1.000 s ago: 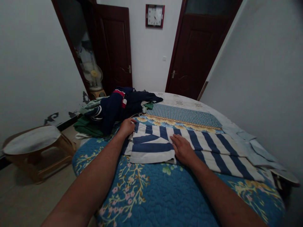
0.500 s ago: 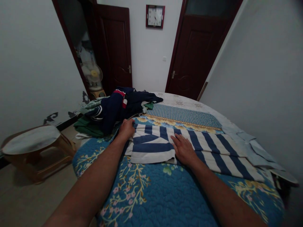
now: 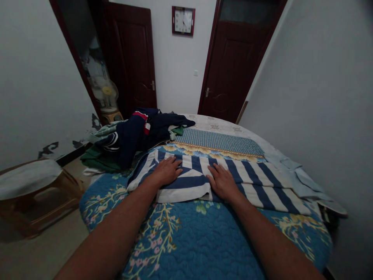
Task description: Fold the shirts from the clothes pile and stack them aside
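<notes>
A navy-and-white striped shirt (image 3: 264,182) lies folded lengthwise across the blue floral quilted cover (image 3: 215,241). One sleeve is turned in over its left part. My left hand (image 3: 168,170) rests on the shirt's left end, palm down with fingers stretched out. Farther right, my right hand (image 3: 223,179) lies flat on the shirt beside the sleeve's cuff, fingers apart. Left of my left hand, a loose striped flap spreads out on the cover. Neither hand grips the cloth.
A heap of dark clothes (image 3: 131,136) sits at the table's far left. A folded light-blue garment (image 3: 309,177) lies at the right edge. A blue striped cloth (image 3: 218,140) covers the middle back. On the floor at left stands a stool (image 3: 32,175).
My left hand has let go of the shirt's left edge and moved onto its top, opening flat. A striped flap now shows spread to the left. My right hand stays on the shirt.
</notes>
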A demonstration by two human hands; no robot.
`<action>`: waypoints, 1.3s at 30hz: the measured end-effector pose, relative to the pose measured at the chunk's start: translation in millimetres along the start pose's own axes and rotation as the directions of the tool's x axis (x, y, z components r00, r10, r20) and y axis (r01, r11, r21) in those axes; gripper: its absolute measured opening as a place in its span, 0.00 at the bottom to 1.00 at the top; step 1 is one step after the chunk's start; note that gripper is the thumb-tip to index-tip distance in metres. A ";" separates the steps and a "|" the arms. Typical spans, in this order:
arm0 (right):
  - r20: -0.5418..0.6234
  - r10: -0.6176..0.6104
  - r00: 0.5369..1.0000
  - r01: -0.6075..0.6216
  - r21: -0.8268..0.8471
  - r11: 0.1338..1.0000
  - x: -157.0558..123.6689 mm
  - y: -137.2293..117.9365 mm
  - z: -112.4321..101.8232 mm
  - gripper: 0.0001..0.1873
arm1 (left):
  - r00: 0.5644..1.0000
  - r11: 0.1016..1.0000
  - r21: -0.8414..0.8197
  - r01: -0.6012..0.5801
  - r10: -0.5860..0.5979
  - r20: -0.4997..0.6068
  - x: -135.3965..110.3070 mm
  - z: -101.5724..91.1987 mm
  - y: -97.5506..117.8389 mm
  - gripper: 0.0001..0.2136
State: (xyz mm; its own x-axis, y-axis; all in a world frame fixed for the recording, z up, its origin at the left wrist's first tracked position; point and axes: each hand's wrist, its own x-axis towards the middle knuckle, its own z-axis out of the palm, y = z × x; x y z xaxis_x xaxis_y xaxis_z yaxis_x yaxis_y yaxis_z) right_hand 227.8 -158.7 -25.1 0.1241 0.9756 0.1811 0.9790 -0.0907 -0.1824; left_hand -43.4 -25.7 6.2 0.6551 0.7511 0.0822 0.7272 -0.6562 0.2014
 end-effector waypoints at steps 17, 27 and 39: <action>-0.307 0.166 0.937 -0.196 -0.072 0.978 15.2 49.9 -19.5 0.28 | 0.978 0.996 0.085 0.018 0.000 -0.207 7.9 3.1 -5.5 0.23; 0.145 -0.069 0.987 0.060 0.063 0.996 42.0 -21.8 -11.5 0.32 | 0.998 0.995 0.092 0.031 -0.025 -0.066 20.4 17.0 2.4 0.33; 0.142 -0.013 0.990 0.005 0.053 0.999 51.5 17.3 -23.8 0.39 | 0.920 0.916 0.124 0.383 -0.390 0.041 43.6 8.7 -3.3 0.41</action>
State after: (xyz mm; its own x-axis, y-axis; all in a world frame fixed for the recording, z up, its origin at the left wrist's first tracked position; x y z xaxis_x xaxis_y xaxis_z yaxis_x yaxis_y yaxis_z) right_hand 255.0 -114.8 4.0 0.0872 0.9952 0.0440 0.9698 -0.0746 -0.2323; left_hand -15.4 8.6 0.7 0.3274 0.9439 -0.0434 0.9419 -0.3223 0.0947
